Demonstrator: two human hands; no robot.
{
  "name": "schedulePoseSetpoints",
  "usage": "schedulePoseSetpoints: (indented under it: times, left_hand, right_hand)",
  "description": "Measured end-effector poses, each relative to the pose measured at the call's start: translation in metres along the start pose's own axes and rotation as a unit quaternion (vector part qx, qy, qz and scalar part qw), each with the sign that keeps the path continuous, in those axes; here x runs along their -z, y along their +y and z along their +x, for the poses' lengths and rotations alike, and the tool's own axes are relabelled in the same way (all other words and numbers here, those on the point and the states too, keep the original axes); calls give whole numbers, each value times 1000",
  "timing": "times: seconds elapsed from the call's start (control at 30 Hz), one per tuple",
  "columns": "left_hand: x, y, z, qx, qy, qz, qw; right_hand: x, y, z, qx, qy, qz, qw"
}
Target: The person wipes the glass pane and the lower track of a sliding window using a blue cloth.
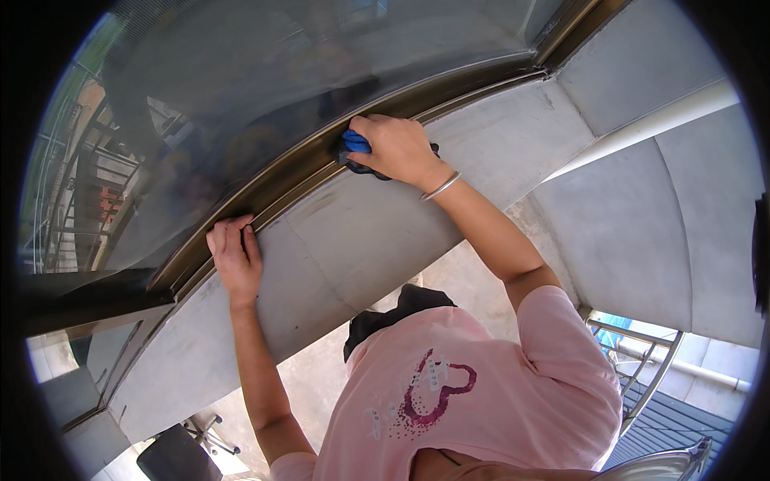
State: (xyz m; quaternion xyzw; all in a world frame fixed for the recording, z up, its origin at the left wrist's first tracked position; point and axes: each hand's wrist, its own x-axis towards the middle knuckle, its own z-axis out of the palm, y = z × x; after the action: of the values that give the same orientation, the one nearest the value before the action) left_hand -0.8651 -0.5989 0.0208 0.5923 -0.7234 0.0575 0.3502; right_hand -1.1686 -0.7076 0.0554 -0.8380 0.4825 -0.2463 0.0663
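My right hand [400, 147] grips a blue and black cloth [358, 150], pressed against the brown metal frame [301, 165] at the base of a large window. A thin bangle circles that wrist. Farther left, the fingers of my left hand [236, 252] rest over the edge of the same frame, and no object shows in them. Above the frame, the dark glass pane [271, 84] carries reflections. Below it runs a grey stone sill [337, 234] with a thin crack and some dark marks.
A white pipe [649, 129] runs beside the stone wall panels on the right. A metal railing [659, 361] stands at lower right. On the floor at lower left is a black-seated chair [179, 457]. An upright frame member [568, 30] meets the sill frame at upper right.
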Motion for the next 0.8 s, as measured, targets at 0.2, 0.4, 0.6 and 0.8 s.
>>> schedulePoseSetpoints:
  times: [0.2, 0.4, 0.6, 0.8]
  left_hand:
    - [-1, 1, 0, 5, 5, 8, 1000]
    - [-1, 1, -1, 2, 10, 17, 1000]
    - [2, -1, -4, 6, 5, 22, 1000]
    - [-5, 0, 0, -2, -10, 20, 1000]
  right_hand:
    - [15, 25, 4, 16, -17, -111, 994]
    - [34, 76, -4, 28, 4, -165, 986]
    - [44, 120, -13, 80, 29, -228, 970]
    - [87, 204, -30, -92, 0, -317, 944]
